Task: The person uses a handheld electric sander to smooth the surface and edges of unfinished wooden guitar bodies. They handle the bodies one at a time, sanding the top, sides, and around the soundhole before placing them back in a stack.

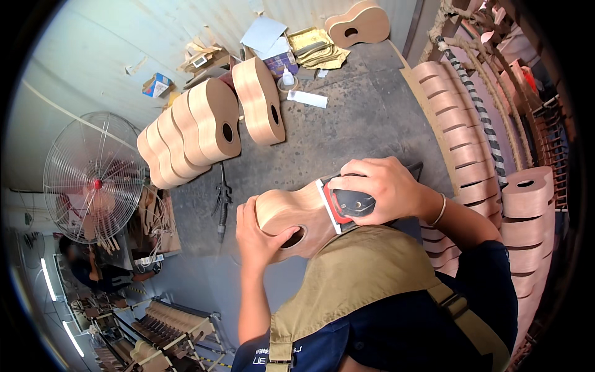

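Observation:
A pale wooden ukulele body [282, 208] with a round sound hole rests on its edge against my apron, at the near side of the dark worktable [359, 105]. My left hand [255, 239] grips its left end, the thumb lying by the sound hole and the fingers over the far edge. Wrapped around a black and red power sander [351, 203] is my right hand [387, 189]. The sander's white-edged pad meets the curved side of the body, toward its right end. Its contact face is hidden.
Several ukulele bodies [214, 115] stand in a row at the left, beside another body [259, 99]. An air blow gun [222, 201] lies left of my work. Yellow sandpaper sheets [319, 49] and a glue bottle [287, 77] sit at the back. Stacked bodies [455, 124] line the right; a fan [93, 180] stands left.

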`<state>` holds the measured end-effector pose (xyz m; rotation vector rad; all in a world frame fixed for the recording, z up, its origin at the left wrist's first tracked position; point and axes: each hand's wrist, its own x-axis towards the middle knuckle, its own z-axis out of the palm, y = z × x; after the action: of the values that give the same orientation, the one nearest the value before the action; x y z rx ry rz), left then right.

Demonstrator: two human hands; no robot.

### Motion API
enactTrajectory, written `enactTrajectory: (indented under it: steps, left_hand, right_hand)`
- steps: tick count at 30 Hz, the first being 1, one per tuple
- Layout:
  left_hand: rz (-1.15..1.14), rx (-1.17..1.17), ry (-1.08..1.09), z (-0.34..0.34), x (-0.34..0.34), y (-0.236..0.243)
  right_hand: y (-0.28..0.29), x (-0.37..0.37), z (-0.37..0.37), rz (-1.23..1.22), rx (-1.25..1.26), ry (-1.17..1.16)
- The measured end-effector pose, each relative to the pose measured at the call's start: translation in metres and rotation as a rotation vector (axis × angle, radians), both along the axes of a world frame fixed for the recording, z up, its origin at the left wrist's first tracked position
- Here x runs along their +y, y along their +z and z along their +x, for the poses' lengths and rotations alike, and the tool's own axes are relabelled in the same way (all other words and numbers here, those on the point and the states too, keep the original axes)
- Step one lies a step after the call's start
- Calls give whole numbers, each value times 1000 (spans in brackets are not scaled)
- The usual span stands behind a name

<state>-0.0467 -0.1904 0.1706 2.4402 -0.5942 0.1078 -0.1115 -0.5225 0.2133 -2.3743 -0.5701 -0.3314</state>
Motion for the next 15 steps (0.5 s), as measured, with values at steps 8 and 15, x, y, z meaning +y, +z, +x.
enactTrajectory:
  steps: [8, 15]
  left_hand:
    - [-15, -10, 38, -1, 12, -4]
    - [12, -9, 7, 5, 9, -4]
  right_hand:
    - [-14, -9, -3, 44, -57, -36]
    - [-11, 8, -6, -17, -130, 65]
